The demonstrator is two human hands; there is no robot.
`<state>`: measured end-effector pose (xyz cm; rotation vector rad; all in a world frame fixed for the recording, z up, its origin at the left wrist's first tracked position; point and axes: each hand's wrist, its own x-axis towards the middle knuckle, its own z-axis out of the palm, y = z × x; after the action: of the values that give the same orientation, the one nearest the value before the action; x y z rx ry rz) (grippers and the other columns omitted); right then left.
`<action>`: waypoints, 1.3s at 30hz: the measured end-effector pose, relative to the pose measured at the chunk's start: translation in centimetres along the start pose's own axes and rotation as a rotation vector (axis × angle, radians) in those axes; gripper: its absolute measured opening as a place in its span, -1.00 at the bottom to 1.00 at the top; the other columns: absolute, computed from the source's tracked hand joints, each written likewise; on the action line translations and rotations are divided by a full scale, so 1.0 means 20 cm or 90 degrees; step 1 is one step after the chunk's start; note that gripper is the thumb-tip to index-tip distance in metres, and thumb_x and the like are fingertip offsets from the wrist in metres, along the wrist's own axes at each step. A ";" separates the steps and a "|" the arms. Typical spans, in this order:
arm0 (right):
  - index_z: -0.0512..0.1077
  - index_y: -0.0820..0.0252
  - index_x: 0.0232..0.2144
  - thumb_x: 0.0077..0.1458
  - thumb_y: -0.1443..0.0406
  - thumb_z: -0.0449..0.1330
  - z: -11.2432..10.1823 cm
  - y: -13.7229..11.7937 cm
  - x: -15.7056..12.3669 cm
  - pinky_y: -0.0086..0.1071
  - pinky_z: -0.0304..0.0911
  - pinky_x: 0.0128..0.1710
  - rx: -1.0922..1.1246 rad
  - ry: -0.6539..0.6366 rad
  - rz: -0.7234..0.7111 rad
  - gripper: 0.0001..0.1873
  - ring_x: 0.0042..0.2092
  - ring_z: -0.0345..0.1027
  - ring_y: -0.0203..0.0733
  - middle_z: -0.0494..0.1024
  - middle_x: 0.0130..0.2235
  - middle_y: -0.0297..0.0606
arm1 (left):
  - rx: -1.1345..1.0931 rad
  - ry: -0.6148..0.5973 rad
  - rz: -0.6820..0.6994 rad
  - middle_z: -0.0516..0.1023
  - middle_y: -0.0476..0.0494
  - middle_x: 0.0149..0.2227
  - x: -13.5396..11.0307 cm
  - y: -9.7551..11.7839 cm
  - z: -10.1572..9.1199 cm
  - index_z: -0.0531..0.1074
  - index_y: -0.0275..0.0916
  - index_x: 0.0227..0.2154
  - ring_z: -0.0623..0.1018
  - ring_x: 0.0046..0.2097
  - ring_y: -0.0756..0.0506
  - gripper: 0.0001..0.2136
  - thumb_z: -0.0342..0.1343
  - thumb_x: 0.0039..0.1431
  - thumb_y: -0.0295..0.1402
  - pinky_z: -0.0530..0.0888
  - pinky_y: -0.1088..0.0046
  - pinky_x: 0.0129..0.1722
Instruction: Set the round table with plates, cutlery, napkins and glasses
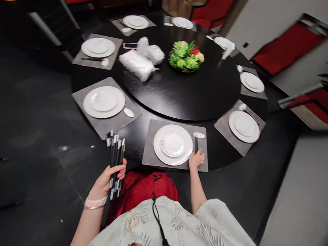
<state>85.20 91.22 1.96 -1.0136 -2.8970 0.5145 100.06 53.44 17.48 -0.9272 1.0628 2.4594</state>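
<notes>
My left hand (pixel 109 177) is closed around a bundle of black chopsticks (pixel 117 153) with silvery ends, held upright beside the table edge. My right hand (pixel 197 159) rests low over the nearest grey placemat (pixel 149 152), its fingers closed on dark chopsticks (pixel 196 143). These lie to the right of the stacked white plates (pixel 173 144), their far end at a white spoon rest (pixel 199 135). On the placemat to the left, plates (pixel 104 102) and a white spoon (pixel 128 113) lie without visible chopsticks.
A round black table (pixel 134 143) carries a raised turntable (pixel 180 97) with a flower arrangement (pixel 186 56) and plastic-wrapped white packages (pixel 140 62). More place settings ring the edge, one (pixel 243 126) at right. A red chair (pixel 150 186) stands directly before me.
</notes>
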 end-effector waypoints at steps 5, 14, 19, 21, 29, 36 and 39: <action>0.39 0.35 -0.06 0.08 0.12 0.06 -0.14 -0.72 -0.42 -0.33 0.26 -0.29 0.387 -0.346 -0.197 -0.52 -0.27 0.31 -0.17 0.44 -0.19 -0.04 | -0.012 -0.151 0.042 0.27 0.07 -0.60 0.05 0.16 -0.05 0.39 -0.35 -0.26 0.27 -0.59 0.12 -0.74 0.24 -0.05 -0.43 0.24 0.61 -0.60; 0.25 0.19 -0.39 0.06 -0.01 0.11 -0.07 -1.92 -1.52 -0.57 0.08 -0.73 0.578 -0.967 -0.271 -0.63 -0.70 0.15 -0.41 0.28 -0.71 -0.52 | 0.025 -0.169 0.046 0.44 -0.06 -0.53 0.03 0.71 -0.67 0.39 -0.34 -0.28 0.35 -0.61 0.07 -0.76 0.17 -0.04 -0.35 0.27 0.58 -0.65; 0.24 0.18 -0.41 0.07 0.02 0.08 0.14 -2.30 -1.94 -0.56 0.10 -0.75 0.532 -0.935 -0.249 -0.67 -0.72 0.18 -0.38 0.29 -0.72 -0.52 | 0.146 -0.025 0.022 0.49 -0.07 -0.53 -0.07 1.15 -1.12 0.37 -0.32 -0.31 0.41 -0.57 0.04 -0.77 0.17 -0.05 -0.36 0.34 0.56 -0.59; 0.25 0.18 -0.40 0.08 0.02 0.07 0.21 -2.44 -2.09 -0.56 0.09 -0.77 0.501 -0.915 -0.273 -0.66 -0.72 0.18 -0.38 0.30 -0.72 -0.52 | 0.205 -0.005 0.025 0.48 -0.05 -0.55 -0.08 1.30 -1.25 0.36 -0.31 -0.30 0.42 -0.58 0.03 -0.76 0.18 -0.06 -0.35 0.33 0.57 -0.60; 0.20 0.16 -0.43 -0.02 0.07 0.15 0.39 -2.82 -2.22 -0.54 0.18 -0.77 0.501 -0.896 -0.158 -0.69 -0.67 0.30 -0.32 0.38 -0.68 -0.46 | 0.358 -0.049 0.067 0.44 0.00 -0.55 0.10 1.71 -1.46 0.33 -0.30 -0.38 0.42 -0.54 0.02 -0.81 0.18 -0.05 -0.36 0.36 0.51 -0.51; 0.15 0.16 -0.43 -0.17 0.12 0.29 0.52 -3.09 -2.09 -0.53 0.25 -0.73 0.556 -0.907 -0.121 -0.59 -0.64 0.35 -0.31 0.43 -0.61 -0.43 | 0.514 -0.120 0.132 0.46 -0.07 -0.43 0.45 2.05 -1.52 0.40 -0.33 -0.35 0.42 -0.41 -0.01 -0.84 0.14 -0.03 -0.38 0.35 0.48 -0.38; 0.23 0.21 -0.40 -0.24 0.15 0.33 0.57 -3.22 -2.01 -0.52 0.28 -0.70 0.559 -0.951 -0.073 -0.58 -0.61 0.34 -0.33 0.44 -0.57 -0.40 | 0.612 -0.139 0.154 0.48 -0.09 -0.38 0.59 2.20 -1.49 0.43 -0.33 -0.33 0.41 -0.37 -0.02 -0.82 0.14 -0.02 -0.37 0.34 0.48 -0.36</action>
<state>76.68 16.05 14.78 -0.2295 -2.6250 3.1604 82.32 1.88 17.82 -0.2198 2.0448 1.7405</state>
